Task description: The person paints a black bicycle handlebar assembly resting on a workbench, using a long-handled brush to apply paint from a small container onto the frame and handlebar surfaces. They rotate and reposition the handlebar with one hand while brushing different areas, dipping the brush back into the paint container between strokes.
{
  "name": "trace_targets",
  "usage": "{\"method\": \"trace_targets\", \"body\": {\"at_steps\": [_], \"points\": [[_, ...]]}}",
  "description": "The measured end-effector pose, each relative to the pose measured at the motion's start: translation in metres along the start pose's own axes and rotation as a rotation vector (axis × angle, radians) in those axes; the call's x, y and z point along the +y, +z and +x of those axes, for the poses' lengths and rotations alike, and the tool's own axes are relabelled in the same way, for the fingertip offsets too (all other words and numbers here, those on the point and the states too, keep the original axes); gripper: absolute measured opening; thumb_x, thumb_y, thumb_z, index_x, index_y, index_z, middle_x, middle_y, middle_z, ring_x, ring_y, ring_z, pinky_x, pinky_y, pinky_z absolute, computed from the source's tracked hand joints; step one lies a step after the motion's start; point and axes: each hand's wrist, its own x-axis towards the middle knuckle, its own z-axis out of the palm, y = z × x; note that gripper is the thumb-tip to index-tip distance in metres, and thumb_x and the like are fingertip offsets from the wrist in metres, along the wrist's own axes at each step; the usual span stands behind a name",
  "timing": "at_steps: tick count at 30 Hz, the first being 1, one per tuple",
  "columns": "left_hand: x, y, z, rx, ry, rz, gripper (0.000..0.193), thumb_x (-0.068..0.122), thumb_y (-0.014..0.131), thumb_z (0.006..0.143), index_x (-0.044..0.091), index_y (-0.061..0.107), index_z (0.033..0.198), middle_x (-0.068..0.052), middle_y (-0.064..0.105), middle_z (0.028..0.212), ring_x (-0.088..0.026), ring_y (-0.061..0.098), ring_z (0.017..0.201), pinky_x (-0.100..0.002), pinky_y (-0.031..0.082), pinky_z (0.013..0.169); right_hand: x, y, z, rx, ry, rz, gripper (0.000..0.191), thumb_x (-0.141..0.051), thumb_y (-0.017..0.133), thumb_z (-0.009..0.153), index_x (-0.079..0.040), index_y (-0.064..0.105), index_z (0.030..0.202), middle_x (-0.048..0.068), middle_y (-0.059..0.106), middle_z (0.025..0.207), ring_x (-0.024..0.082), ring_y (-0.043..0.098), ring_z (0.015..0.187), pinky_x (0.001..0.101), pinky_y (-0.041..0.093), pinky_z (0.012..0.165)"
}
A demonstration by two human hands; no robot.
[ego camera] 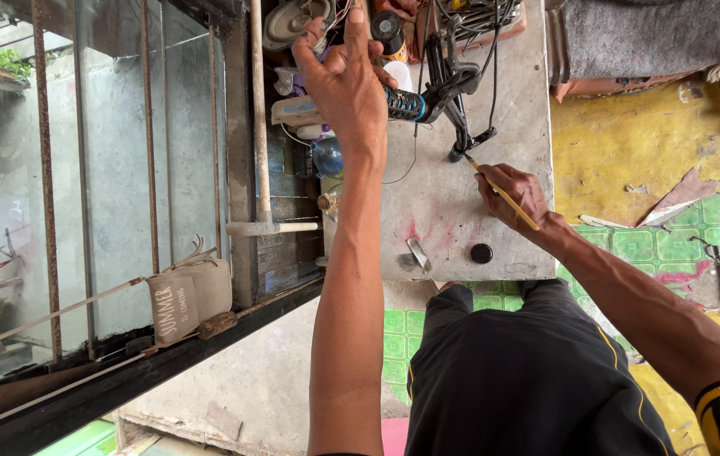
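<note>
Head view — two hands: left [345,80] reaching, right [512,194] gripping one brush [503,196].

We see soft, even daylight, brightest through the barred window [98,169] on the left. The pale worktop [444,211] is evenly lit, with faint shadows and no glare. Focus is sharp; straight lines lean toward the edges.

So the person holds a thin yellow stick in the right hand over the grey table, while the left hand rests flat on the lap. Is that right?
Not quite. The left hand is not on the lap: the head view shows it stretched out to the far edge of the grey table, among the clutter beside the black stand. The rest holds: the right hand grips a thin yellow stick over the table.
</note>
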Motion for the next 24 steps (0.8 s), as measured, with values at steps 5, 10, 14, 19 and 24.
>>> {"method": "trace_targets", "body": {"at_steps": [5,10,14,19,24], "points": [[0.001,-0.002,0.002,0.000,-0.025,0.008,0.051,0.035,0.070,0.095,0.007,0.045,0.129,-0.003,0.062,0.061,-0.012,0.066,0.053,-0.029,0.057,0.041,-0.005,-0.001,0.000,-0.009,0.021,0.031,0.007,-0.003,0.069,0.100,0.000,0.069,0.106,0.014,0.071,0.080,0.024,0.066,0.059,0.0348,0.054,0.046],[0.002,-0.003,0.005,0.001,-0.016,-0.007,0.052,0.034,0.071,0.096,0.006,0.044,0.129,-0.006,0.064,0.063,-0.013,0.065,0.052,-0.029,0.055,0.041,0.007,0.002,0.002,0.031,0.073,-0.012,0.006,-0.004,0.067,0.103,0.000,0.073,0.104,0.015,0.074,0.083,0.021,0.068,0.059,0.0328,0.054,0.044],[0.003,-0.004,0.006,0.002,-0.028,0.003,0.051,0.034,0.070,0.096,0.006,0.043,0.129,-0.007,0.066,0.065,-0.013,0.062,0.047,-0.029,0.054,0.041,0.013,-0.004,0.002,0.071,0.175,0.003,0.008,-0.005,0.068,0.104,0.000,0.074,0.104,0.015,0.074,0.085,0.022,0.069,0.061,0.0333,0.055,0.048],[0.001,-0.004,0.009,-0.003,-0.034,-0.026,0.051,0.034,0.069,0.096,0.006,0.042,0.129,-0.008,0.068,0.067,-0.014,0.062,0.048,-0.029,0.052,0.041,0.008,-0.012,0.004,0.132,0.260,0.029,0.009,-0.007,0.071,0.101,0.001,0.073,0.106,0.019,0.073,0.088,0.028,0.070,0.068,0.0380,0.056,0.057],[-0.001,0.001,0.010,0.004,-0.017,-0.025,0.053,0.035,0.070,0.096,0.006,0.042,0.130,-0.010,0.067,0.067,-0.014,0.063,0.049,-0.030,0.053,0.042,0.007,-0.008,0.005,0.142,0.320,0.093,0.010,-0.008,0.072,0.102,0.001,0.072,0.106,0.019,0.073,0.089,0.028,0.072,0.068,0.0374,0.057,0.057]]}}
